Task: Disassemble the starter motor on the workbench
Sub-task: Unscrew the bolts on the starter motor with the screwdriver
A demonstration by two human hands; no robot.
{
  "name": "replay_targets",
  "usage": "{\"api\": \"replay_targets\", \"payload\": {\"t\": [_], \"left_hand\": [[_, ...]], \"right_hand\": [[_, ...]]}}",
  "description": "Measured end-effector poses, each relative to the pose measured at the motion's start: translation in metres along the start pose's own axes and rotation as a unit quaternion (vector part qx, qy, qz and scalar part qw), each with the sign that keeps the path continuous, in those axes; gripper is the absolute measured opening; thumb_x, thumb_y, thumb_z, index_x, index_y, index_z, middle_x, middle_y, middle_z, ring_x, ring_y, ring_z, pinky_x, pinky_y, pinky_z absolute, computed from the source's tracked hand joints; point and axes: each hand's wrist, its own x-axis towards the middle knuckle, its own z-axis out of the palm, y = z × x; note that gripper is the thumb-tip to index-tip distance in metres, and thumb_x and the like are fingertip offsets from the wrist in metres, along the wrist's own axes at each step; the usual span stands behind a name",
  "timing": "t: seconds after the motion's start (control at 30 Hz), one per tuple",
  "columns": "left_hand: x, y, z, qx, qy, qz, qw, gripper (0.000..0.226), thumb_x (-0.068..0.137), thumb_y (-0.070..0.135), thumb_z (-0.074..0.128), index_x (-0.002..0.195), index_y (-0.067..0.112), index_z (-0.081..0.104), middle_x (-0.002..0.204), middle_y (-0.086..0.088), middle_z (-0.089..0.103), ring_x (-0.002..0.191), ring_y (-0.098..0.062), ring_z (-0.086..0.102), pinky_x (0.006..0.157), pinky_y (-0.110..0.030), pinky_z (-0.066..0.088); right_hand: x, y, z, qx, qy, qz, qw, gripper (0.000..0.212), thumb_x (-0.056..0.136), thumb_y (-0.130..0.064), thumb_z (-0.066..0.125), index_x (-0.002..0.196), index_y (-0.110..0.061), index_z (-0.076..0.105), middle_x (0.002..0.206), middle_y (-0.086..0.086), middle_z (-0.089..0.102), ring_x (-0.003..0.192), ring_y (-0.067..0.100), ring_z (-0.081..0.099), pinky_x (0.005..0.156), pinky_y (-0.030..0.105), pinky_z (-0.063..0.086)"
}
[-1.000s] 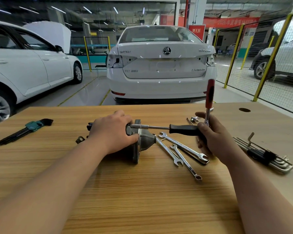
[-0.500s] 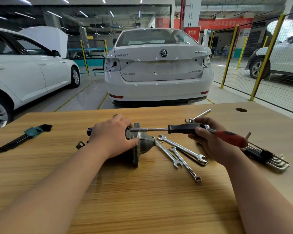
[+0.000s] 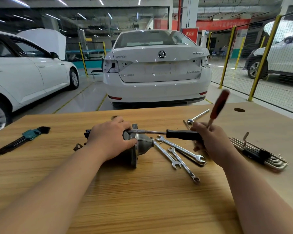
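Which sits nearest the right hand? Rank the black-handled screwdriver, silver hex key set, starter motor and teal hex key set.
1. Black-handled screwdriver: handle in the right hand.
2. Silver hex key set: just right of it.
3. Starter motor: to its left, under the left hand.
4. Teal hex key set: far left of the workbench.

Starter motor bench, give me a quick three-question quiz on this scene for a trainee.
1. True or false: the left hand grips the motor.
2. The black driver has its tip at: A the motor, B a spanner, C the hex keys.
3. Fill in: the screwdriver rising from the right hand has a ___ handle.
Key: 1 true; 2 A; 3 red.
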Motion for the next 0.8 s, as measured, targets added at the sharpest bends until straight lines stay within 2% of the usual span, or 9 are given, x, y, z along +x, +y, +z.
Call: {"api": "replay_targets", "payload": {"t": [0.1, 0.17, 0.27, 0.37, 0.47, 0.53, 0.63, 0.73, 0.8], "left_hand": [[-0.0022, -0.0004, 0.0007, -0.003, 0.011, 0.001, 1.0, 0.044, 0.079, 0.072, 0.044, 0.111, 0.044, 0.052, 0.103, 0.021, 0.041, 0.084, -0.006, 0.041, 0.058, -0.028, 0.024], [-0.0032, -0.0004, 0.0011, -0.004, 0.014, -0.002, 1.0, 0.045, 0.078, 0.073, 0.044, 0.11, 0.043, 0.053, 0.1, 0.021, 0.039, 0.083, -0.006, 0.042, 0.058, -0.028, 0.025], [-0.003, -0.0004, 0.0011, -0.004, 0.013, -0.006, 1.0, 0.045, 0.078, 0.073, 0.044, 0.11, 0.044, 0.052, 0.097, 0.02, 0.038, 0.083, -0.006, 0.041, 0.058, -0.029, 0.024], [-0.0017, -0.0004, 0.0013, -0.005, 0.01, -0.009, 1.0, 0.044, 0.076, 0.074, 0.042, 0.109, 0.045, 0.051, 0.097, 0.02, 0.039, 0.083, -0.006, 0.042, 0.057, -0.028, 0.024], [0.0007, -0.0001, 0.0018, -0.005, 0.006, -0.012, 1.0, 0.044, 0.076, 0.074, 0.043, 0.109, 0.045, 0.05, 0.099, 0.019, 0.041, 0.083, -0.006, 0.042, 0.058, -0.029, 0.026], [0.0015, 0.0001, 0.0018, -0.002, 0.004, -0.017, 1.0, 0.045, 0.077, 0.074, 0.045, 0.11, 0.045, 0.049, 0.101, 0.018, 0.042, 0.084, -0.007, 0.042, 0.06, -0.029, 0.027], [0.0019, 0.0007, 0.001, -0.001, -0.002, -0.021, 1.0, 0.045, 0.077, 0.074, 0.047, 0.111, 0.045, 0.049, 0.101, 0.018, 0.042, 0.084, -0.008, 0.041, 0.061, -0.03, 0.028], [0.0017, 0.0013, -0.0007, -0.009, -0.013, -0.023, 1.0, 0.043, 0.078, 0.073, 0.047, 0.111, 0.046, 0.051, 0.1, 0.017, 0.041, 0.086, -0.008, 0.041, 0.063, -0.03, 0.027], [0.0013, 0.0018, -0.0013, -0.012, -0.012, -0.025, 1.0, 0.043, 0.078, 0.072, 0.047, 0.112, 0.046, 0.051, 0.099, 0.017, 0.041, 0.086, -0.009, 0.041, 0.063, -0.031, 0.028]], "right_hand": [[0.0027, -0.0015, 0.0038, 0.055, 0.041, 0.093, 0.993, 0.062, 0.088, -0.065, 0.047, 0.097, -0.006, 0.066, 0.066, 0.012, 0.048, 0.051, 0.019, 0.045, 0.044, 0.03, 0.042], [0.0052, -0.0014, 0.005, 0.109, 0.046, 0.154, 0.981, 0.067, 0.088, -0.068, 0.047, 0.096, -0.005, 0.066, 0.064, 0.009, 0.045, 0.049, 0.017, 0.041, 0.047, 0.03, 0.041], [0.0059, 0.0014, 0.005, 0.132, 0.049, 0.175, 0.975, 0.045, 0.097, -0.049, 0.05, 0.098, -0.008, 0.067, 0.071, 0.008, 0.045, 0.048, 0.013, 0.042, 0.046, 0.029, 0.044], [0.0058, 0.0046, 0.0034, 0.147, 0.032, 0.138, 0.979, 0.031, 0.1, -0.036, 0.049, 0.101, -0.011, 0.068, 0.079, 0.008, 0.047, 0.046, 0.009, 0.045, 0.046, 0.025, 0.046], [0.0049, 0.0054, 0.0004, 0.139, 0.013, 0.103, 0.985, 0.02, 0.101, -0.027, 0.051, 0.101, -0.019, 0.07, 0.09, 0.01, 0.054, 0.054, 0.012, 0.051, 0.053, 0.027, 0.051], [0.0046, 0.005, -0.0019, 0.147, -0.003, 0.085, 0.985, 0.019, 0.1, -0.02, 0.052, 0.099, -0.023, 0.071, 0.098, 0.011, 0.056, 0.067, 0.017, 0.058, 0.059, 0.03, 0.055], [0.0039, 0.004, -0.0043, 0.179, -0.022, 0.06, 0.982, 0.022, 0.098, -0.008, 0.052, 0.096, -0.019, 0.072, 0.102, 0.011, 0.057, 0.087, 0.022, 0.063, 0.068, 0.033, 0.056], [0.003, 0.0024, -0.004, 0.221, -0.028, 0.045, 0.974, 0.025, 0.095, 0.002, 0.049, 0.093, -0.012, 0.07, 0.102, 0.009, 0.059, 0.098, 0.025, 0.058, 0.079, 0.037, 0.051], [0.0012, 0.0001, -0.0044, 0.244, -0.035, 0.039, 0.968, 0.028, 0.092, 0.011, 0.046, 0.094, -0.007, 0.068, 0.107, 0.012, 0.06, 0.101, 0.024, 0.058, 0.084, 0.033, 0.05]]}}
